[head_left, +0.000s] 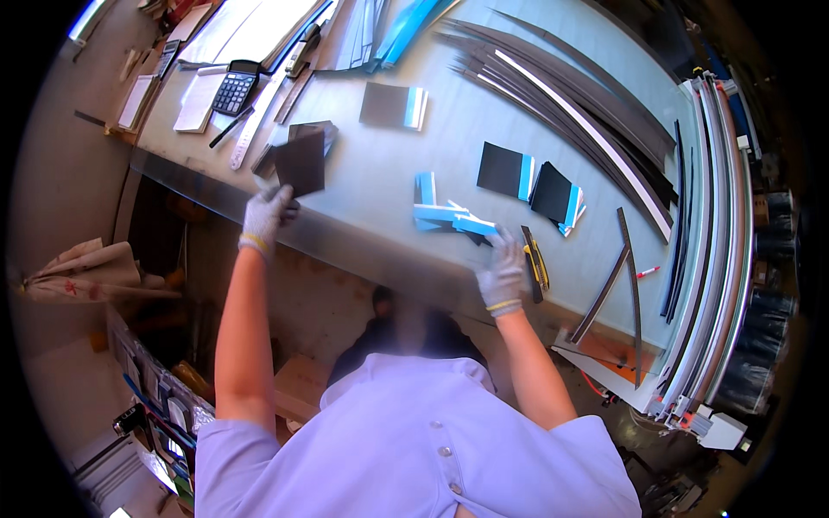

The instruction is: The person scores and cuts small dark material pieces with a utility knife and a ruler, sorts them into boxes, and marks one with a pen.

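Observation:
My left hand (266,216), in a pale knit glove with a yellow cuff, pinches a dark square sheet (300,166) by its lower edge. Behind that sheet, similar dark squares (313,129) lie at the table's near left. My right hand (503,269), gloved alike and slightly blurred, has its fingers stretched out beside a loose heap of blue and white strips (440,212). Its fingertips come close to the heap's right end; whether they touch it I cannot tell. Just right of this hand lies a yellow and black utility knife (536,263).
Dark squares with blue-white edges lie in a grey-brown stack (384,105) and two black stacks (501,168), (553,192). Long dark strips (570,104) spread at far right. A calculator (237,88) and steel ruler (256,129) lie left. A metal rail (725,216) borders the right side.

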The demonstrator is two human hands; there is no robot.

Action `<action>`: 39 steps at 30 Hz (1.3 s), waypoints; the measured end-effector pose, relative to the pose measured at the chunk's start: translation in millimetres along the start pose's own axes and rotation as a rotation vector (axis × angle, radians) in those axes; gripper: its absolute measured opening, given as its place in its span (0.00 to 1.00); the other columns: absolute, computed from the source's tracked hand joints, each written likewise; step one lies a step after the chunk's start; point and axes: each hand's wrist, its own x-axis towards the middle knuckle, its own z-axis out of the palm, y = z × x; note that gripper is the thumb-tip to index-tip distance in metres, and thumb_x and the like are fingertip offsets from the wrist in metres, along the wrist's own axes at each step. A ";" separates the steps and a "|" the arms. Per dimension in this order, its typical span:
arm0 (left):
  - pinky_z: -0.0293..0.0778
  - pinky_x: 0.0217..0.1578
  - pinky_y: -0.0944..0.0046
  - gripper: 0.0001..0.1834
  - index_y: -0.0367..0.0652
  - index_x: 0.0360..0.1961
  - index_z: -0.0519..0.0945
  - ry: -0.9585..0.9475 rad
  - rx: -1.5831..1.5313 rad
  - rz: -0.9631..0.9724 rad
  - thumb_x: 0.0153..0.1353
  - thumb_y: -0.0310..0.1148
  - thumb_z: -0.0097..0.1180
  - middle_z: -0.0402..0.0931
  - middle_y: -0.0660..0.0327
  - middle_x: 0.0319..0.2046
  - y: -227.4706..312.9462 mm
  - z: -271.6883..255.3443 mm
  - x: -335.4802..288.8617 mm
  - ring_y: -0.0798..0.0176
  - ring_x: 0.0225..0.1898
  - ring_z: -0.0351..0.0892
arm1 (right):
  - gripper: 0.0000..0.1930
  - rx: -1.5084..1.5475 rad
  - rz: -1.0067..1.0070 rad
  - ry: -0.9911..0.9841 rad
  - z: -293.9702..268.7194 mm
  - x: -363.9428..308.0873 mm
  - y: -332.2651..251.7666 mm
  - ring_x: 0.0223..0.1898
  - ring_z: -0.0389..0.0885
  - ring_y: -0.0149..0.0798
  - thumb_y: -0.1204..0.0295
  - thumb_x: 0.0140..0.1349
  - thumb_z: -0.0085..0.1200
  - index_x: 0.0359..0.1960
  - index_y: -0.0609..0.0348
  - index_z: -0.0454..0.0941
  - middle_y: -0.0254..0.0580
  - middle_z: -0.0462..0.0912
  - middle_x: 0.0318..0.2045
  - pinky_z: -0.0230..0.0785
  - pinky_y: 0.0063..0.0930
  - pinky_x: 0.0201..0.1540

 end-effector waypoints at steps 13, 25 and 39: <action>0.70 0.63 0.49 0.41 0.49 0.68 0.70 -0.410 0.893 0.751 0.50 0.27 0.69 0.66 0.53 0.69 -9.6 173.4 -0.9 0.42 0.65 0.68 | 0.37 0.099 0.148 0.048 47.4 30.2 -41.1 0.68 0.64 0.59 0.60 0.58 0.67 0.65 0.59 0.64 0.55 0.64 0.69 0.58 0.50 0.70; 0.81 0.47 0.56 0.37 0.46 0.67 0.72 -0.368 0.635 0.556 0.53 0.27 0.67 0.72 0.51 0.61 -39.5 194.0 -57.4 0.51 0.45 0.82 | 0.18 0.066 -0.015 0.054 48.9 35.8 -44.5 0.60 0.72 0.56 0.66 0.62 0.62 0.50 0.61 0.77 0.49 0.73 0.61 0.66 0.46 0.63; 0.70 0.59 0.51 0.26 0.48 0.59 0.79 -0.060 0.719 0.695 0.57 0.28 0.64 0.76 0.54 0.57 -78.5 153.8 -76.5 0.45 0.57 0.74 | 0.26 -0.024 -0.070 -0.133 53.8 32.7 -74.6 0.72 0.57 0.63 0.58 0.59 0.61 0.58 0.55 0.76 0.55 0.66 0.68 0.46 0.66 0.72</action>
